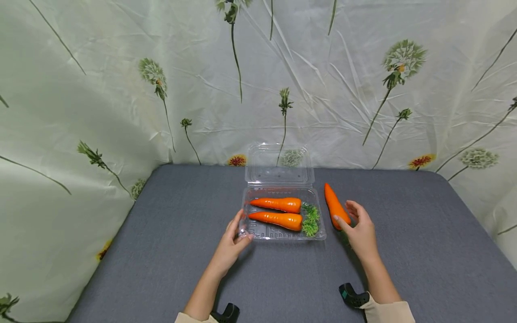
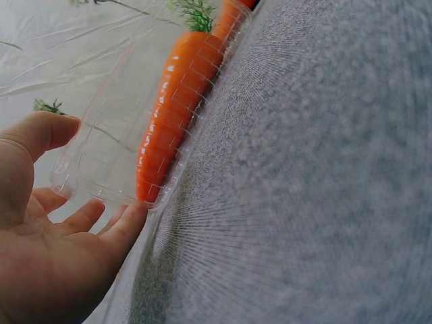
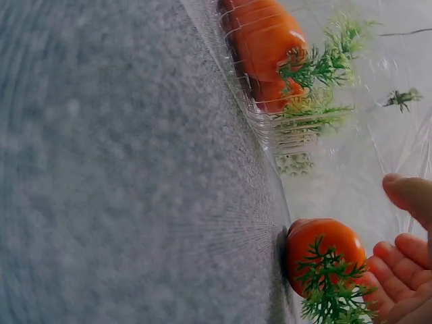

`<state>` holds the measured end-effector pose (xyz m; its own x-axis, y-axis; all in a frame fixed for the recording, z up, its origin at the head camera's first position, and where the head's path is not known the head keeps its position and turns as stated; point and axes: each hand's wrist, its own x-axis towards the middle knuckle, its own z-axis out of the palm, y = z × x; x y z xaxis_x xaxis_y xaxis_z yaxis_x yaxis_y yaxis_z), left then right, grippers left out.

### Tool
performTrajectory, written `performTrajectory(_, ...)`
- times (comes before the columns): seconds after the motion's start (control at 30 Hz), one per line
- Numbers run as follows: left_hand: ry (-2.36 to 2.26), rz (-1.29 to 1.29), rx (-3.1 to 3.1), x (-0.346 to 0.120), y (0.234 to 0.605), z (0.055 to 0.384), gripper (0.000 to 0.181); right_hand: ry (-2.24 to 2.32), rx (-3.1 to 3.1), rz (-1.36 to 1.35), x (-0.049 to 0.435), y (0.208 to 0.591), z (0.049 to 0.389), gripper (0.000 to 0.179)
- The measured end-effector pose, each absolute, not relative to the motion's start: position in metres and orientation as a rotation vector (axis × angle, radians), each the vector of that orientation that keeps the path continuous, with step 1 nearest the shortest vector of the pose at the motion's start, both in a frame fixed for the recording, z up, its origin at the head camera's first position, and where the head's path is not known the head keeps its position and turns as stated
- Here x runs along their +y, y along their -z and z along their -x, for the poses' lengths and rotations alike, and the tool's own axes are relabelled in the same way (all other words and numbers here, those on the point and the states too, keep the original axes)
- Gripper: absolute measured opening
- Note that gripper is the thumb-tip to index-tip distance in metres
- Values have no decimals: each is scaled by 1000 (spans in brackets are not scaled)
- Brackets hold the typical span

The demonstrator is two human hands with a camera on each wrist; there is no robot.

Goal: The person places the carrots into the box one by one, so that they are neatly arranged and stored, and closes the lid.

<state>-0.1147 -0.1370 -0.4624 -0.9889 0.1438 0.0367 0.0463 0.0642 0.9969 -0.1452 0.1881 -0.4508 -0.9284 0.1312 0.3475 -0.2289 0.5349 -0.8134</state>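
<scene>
A clear plastic clamshell container (image 1: 258,234) stands at the table's middle with its lid (image 1: 262,172) tipped up behind. Inside lie two orange carrots, the rear carrot (image 1: 282,204) and the front carrot (image 1: 278,219), green tops (image 1: 310,220) to the right. My left hand (image 1: 228,251) grips the container's left end, thumb at the rim and fingers along the side wall. A third carrot (image 1: 333,204) lies on the table right of the container, its leafy end (image 3: 334,283) toward me. Beside that end is my right hand (image 1: 361,233), thumb and fingers spread apart.
The grey cloth-covered table (image 1: 181,202) reaches back to a pale curtain (image 1: 202,67) printed with dandelions, which also runs down the left side. Dark bands with cameras (image 1: 353,296) sit on both wrists, by the beige sleeves (image 1: 389,312).
</scene>
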Motion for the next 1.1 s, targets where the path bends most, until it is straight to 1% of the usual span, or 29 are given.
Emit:
performTrajectory(0.33,-2101,-198,2218,-136,461,114,72,-1275,-2512,26,192,458,145,55)
performTrajectory(0.7,-2097,-194,2227,-137,462,114,72,-1236,-2574,86,193,460,146,51)
performTrajectory(0.8,-2101,-193,2223,-137,462,115,72,-1232,-2563,107,193,460,146,48)
performTrajectory(0.93,-2104,-195,2222,-137,462,115,73,-1269,-2538,162,194,457,146,44)
performTrajectory(1.1,-2102,-196,2226,-137,462,114,73,-1429,-2474,204,194,449,145,45)
